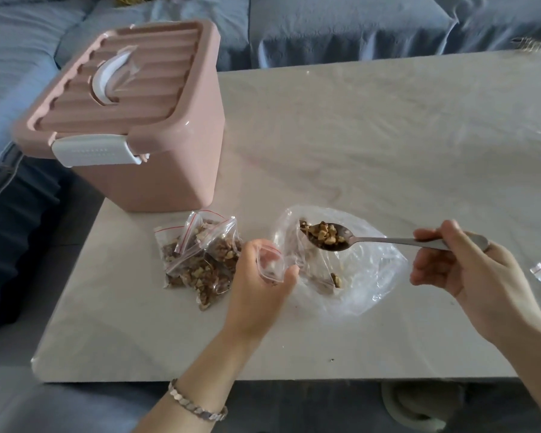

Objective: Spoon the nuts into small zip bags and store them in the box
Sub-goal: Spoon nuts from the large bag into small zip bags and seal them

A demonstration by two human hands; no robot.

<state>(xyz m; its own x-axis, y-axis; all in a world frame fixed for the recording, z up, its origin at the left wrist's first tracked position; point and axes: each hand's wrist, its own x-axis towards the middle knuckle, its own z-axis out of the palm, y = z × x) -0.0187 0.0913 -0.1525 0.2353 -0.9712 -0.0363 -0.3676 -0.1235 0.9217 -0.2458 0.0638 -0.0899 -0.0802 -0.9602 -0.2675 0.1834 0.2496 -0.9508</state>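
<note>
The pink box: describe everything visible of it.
The pink box is glossy plastic, squarish with rounded corners, upright at the far left end of the table. Its ribbed lid is on, with a white crescent handle set in a central recess and a white latch on the near side. Filled zip bags lie just before its base; contact unclear.

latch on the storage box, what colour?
White, on the front of the pink box; the latch shows clearly in the head view.
</note>
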